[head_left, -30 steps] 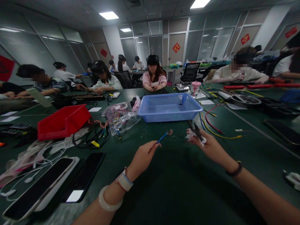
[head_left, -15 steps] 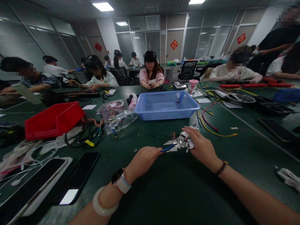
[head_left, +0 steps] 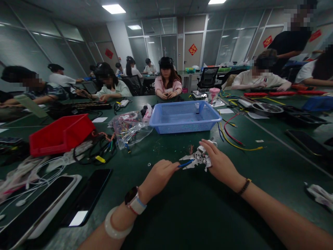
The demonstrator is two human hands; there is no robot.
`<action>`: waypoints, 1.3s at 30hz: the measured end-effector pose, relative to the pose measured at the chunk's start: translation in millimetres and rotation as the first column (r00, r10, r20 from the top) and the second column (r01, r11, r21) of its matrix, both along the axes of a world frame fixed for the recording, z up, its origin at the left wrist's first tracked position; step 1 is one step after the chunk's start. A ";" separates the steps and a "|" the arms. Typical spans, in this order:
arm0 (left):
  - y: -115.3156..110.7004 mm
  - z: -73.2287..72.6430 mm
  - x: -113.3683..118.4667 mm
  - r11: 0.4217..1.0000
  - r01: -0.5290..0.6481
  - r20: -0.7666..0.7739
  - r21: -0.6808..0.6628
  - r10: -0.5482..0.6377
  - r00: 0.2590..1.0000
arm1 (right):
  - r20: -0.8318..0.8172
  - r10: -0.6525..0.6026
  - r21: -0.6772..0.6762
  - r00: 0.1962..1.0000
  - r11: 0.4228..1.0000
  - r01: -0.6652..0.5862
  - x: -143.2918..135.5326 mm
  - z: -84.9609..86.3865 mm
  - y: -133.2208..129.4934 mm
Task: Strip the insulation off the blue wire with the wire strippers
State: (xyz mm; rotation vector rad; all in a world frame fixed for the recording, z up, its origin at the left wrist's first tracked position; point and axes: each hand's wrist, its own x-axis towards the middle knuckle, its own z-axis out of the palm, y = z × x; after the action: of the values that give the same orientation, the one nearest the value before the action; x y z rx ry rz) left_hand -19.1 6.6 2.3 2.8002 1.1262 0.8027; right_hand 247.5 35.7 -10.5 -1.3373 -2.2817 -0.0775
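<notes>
Over the dark green table, my left hand [head_left: 163,175] pinches a short blue wire [head_left: 185,164] between thumb and fingers. The wire's far end lies between the jaws of a pair of silver wire strippers [head_left: 198,159]. My right hand [head_left: 221,163] is wrapped around the strippers' handles, which have white wrapping on them and are mostly hidden by the palm and fingers. The jaws stand apart and point to the left, toward my left hand. Copper-coloured strands [head_left: 191,149] lie on the table just behind the tool.
Behind my hands stands a blue plastic basket [head_left: 185,129]. Left of it are a clear bag of wires [head_left: 130,132] and a red bin [head_left: 62,139]. Phones [head_left: 90,194] lie at the near left, loose coloured wires [head_left: 234,142] to the right. Several people sit around the tables.
Both hands, the wire strippers and the blue wire have shifted very slightly left. The grip of each hand looks the same. A standing person at the right has moved left.
</notes>
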 end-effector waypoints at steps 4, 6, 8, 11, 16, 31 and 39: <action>0.9 -2.6 -1.0 0.999 0.005 -0.013 0.038 -0.005 1.000 | 0.026 0.048 -0.006 0.999 0.999 -0.048 0.4 -2.0 0.7; 1.6 -4.0 -1.5 0.999 0.007 -0.019 0.053 -0.006 1.000 | 0.054 0.066 -0.004 0.996 0.998 -0.065 0.9 -2.6 1.1; 1.9 -5.0 -1.8 0.998 0.011 -0.019 0.064 -0.010 1.000 | 0.076 0.077 -0.004 0.994 0.997 -0.077 1.1 -3.5 1.5; 1.5 -5.4 -1.9 0.997 0.012 0.008 0.073 -0.013 1.000 | 0.075 0.083 -0.010 0.994 0.997 -0.082 0.2 -5.0 1.5; 0.5 -6.3 -2.5 0.998 0.006 0.063 0.067 -0.010 0.998 | 0.087 0.055 0.011 0.995 0.998 -0.056 -3.5 -5.1 0.1; -1.2 -2.0 -1.0 1.000 -0.003 0.102 -0.011 0.004 0.995 | 0.150 0.030 0.039 0.988 0.999 -0.037 -5.3 6.6 -2.8; -0.4 -3.4 -1.4 1.000 -0.003 0.080 0.001 0.003 0.997 | 0.194 0.026 0.052 0.981 0.998 -0.036 -5.3 4.6 -1.9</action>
State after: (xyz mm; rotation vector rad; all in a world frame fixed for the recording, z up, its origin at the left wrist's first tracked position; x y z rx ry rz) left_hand -20.4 6.2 -1.1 2.7414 1.1178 0.9069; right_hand 242.2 33.8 -5.9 -1.3160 -2.4410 -0.2693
